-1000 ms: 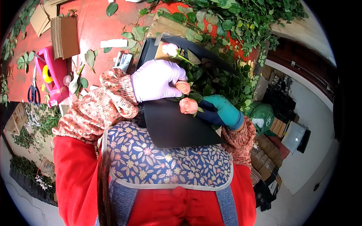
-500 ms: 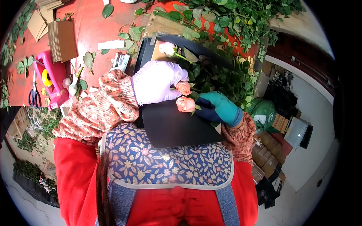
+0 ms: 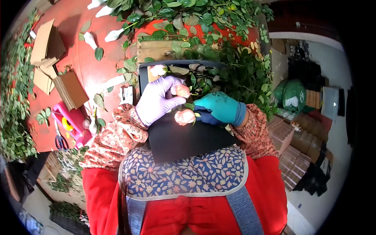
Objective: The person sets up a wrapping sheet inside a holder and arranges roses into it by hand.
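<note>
My left hand (image 3: 158,102), in a lavender glove, is closed with thumb and fingers around a peach-pink rose (image 3: 183,91). My right hand (image 3: 219,107), in a teal and dark blue glove, is closed beside a second pink rose (image 3: 185,117), whose stem runs into its fingers. A bit of green stem shows between the two hands. Below them lies a black sheet (image 3: 188,141), reaching over my flowered apron (image 3: 184,172). Beyond my left hand, a pale pink rose (image 3: 158,70) rests at the edge of a dark, open holder (image 3: 143,76).
Leafy rose stems (image 3: 235,66) heap up at the right and back. On the red table (image 3: 74,39) at left are brown cardboard pieces (image 3: 70,90), a pink tape dispenser (image 3: 74,125), scissors (image 3: 60,139) and white-netted buds (image 3: 114,35). Stacked boxes (image 3: 288,156) stand at right.
The view has shifted, so the table's things appear lower. My left hand has drawn back slightly, its thumb now showing beside the upper rose. Both pink roses stay between my hands.
</note>
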Available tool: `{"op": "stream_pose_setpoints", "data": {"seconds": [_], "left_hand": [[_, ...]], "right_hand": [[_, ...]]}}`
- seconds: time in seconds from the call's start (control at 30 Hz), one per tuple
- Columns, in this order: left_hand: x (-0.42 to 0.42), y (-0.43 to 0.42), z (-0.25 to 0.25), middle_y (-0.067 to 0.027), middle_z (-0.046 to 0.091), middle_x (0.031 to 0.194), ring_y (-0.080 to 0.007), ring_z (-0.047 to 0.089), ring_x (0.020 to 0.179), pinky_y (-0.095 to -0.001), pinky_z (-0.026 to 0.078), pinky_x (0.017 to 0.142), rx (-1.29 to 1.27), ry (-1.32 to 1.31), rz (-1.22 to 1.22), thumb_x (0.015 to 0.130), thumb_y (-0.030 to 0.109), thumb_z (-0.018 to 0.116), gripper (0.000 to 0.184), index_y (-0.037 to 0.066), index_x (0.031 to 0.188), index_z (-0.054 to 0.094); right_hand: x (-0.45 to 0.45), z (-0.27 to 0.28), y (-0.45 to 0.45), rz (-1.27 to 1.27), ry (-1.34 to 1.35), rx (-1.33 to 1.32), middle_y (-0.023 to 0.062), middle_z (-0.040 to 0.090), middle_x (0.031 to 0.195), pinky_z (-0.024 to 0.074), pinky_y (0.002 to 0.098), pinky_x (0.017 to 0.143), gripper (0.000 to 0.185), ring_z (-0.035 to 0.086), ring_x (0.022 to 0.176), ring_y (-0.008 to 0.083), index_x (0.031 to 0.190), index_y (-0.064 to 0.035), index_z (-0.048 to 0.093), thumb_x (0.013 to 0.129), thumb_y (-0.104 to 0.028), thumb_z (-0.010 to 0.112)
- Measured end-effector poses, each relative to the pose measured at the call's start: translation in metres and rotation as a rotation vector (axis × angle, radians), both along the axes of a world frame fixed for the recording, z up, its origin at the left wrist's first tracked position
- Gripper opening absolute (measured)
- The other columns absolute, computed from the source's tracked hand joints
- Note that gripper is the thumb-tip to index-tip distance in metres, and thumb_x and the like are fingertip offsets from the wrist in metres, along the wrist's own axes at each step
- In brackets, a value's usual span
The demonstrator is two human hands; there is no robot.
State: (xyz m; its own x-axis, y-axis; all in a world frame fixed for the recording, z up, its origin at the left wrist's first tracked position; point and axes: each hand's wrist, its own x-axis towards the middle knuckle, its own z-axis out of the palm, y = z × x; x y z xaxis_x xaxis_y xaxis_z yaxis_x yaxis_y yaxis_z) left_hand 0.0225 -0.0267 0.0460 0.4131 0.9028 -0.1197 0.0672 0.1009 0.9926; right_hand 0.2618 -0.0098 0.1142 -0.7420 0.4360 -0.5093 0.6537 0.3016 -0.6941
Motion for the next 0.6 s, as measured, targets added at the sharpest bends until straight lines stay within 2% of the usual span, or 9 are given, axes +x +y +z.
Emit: {"op": "stream_pose_setpoints", "data": {"seconds": [0.07, 0.13, 0.23, 0.3, 0.47, 0.53, 0.6], "left_hand": [[0.001, -0.002, -0.001, -0.0025, 0.064, 0.086, -0.0106, 0.056, 0.067, -0.0259, 0.048, 0.063, 0.055, -0.123, 0.043, 0.079, 0.012, 0.080, 0.026, 0.004, 0.100, 0.068], [-0.001, -0.001, 0.000, -0.0027, 0.064, 0.086, -0.0109, 0.056, 0.067, -0.0257, 0.048, 0.062, 0.090, -0.076, 0.016, 0.079, 0.011, 0.080, 0.026, 0.004, 0.101, 0.068], [0.002, -0.001, -0.003, -0.0033, 0.064, 0.087, -0.0120, 0.058, 0.068, -0.0256, 0.048, 0.061, 0.127, -0.032, -0.042, 0.077, 0.008, 0.079, 0.027, 0.006, 0.103, 0.069], [0.004, 0.001, 0.005, -0.0047, 0.068, 0.098, -0.0103, 0.060, 0.082, -0.0243, 0.048, 0.073, 0.004, -0.005, -0.074, 0.081, 0.005, 0.079, 0.021, 0.002, 0.099, 0.069], [0.001, 0.004, 0.009, -0.0034, 0.067, 0.093, -0.0089, 0.059, 0.075, -0.0231, 0.047, 0.066, 0.134, 0.050, -0.096, 0.081, 0.005, 0.078, 0.023, 0.003, 0.103, 0.070], [0.002, 0.004, 0.013, -0.0078, 0.064, 0.087, -0.0208, 0.065, 0.076, -0.0301, 0.052, 0.067, 0.176, 0.029, -0.095, 0.076, 0.005, 0.077, 0.028, 0.007, 0.103, 0.070], [0.001, 0.005, 0.011, -0.0084, 0.064, 0.087, -0.0228, 0.066, 0.077, -0.0314, 0.053, 0.068, 0.218, 0.043, -0.109, 0.077, 0.005, 0.076, 0.027, 0.007, 0.103, 0.070]], "right_hand": [[0.001, -0.003, -0.002, -0.032, 0.033, 0.001, 0.0171, 0.066, 0.085, 0.0504, 0.0452, 0.067, 0.025, 0.064, 0.078, 0.0386, 0.101, -0.0096, 0.065, 0.082, -0.026, 0.070], [0.003, -0.007, -0.001, -0.019, 0.057, 0.033, 0.0167, 0.068, 0.088, 0.0518, 0.0451, 0.070, 0.030, 0.066, 0.081, 0.0376, 0.106, -0.0102, 0.067, 0.081, -0.026, 0.071], [0.008, -0.018, -0.004, -0.048, 0.136, 0.019, 0.0166, 0.068, 0.088, 0.0519, 0.0454, 0.070, 0.027, 0.066, 0.081, 0.0373, 0.103, -0.0096, 0.067, 0.081, -0.025, 0.071], [0.007, -0.018, -0.003, -0.064, 0.169, 0.027, 0.0163, 0.068, 0.087, 0.0521, 0.0456, 0.070, 0.026, 0.066, 0.080, 0.0371, 0.101, -0.0092, 0.067, 0.082, -0.025, 0.072], [0.004, -0.016, -0.003, -0.050, 0.162, 0.059, 0.0160, 0.068, 0.086, 0.0521, 0.0454, 0.069, 0.027, 0.066, 0.078, 0.0368, 0.100, -0.0089, 0.066, 0.082, -0.027, 0.073], [0.003, -0.016, -0.004, -0.052, 0.169, 0.066, 0.0162, 0.068, 0.086, 0.0521, 0.0454, 0.068, 0.027, 0.066, 0.078, 0.0368, 0.100, -0.0089, 0.066, 0.082, -0.027, 0.073], [0.001, -0.016, -0.003, -0.053, 0.171, 0.056, 0.0165, 0.068, 0.087, 0.0522, 0.0454, 0.069, 0.028, 0.066, 0.078, 0.0368, 0.101, -0.0091, 0.067, 0.082, -0.028, 0.073]]}}
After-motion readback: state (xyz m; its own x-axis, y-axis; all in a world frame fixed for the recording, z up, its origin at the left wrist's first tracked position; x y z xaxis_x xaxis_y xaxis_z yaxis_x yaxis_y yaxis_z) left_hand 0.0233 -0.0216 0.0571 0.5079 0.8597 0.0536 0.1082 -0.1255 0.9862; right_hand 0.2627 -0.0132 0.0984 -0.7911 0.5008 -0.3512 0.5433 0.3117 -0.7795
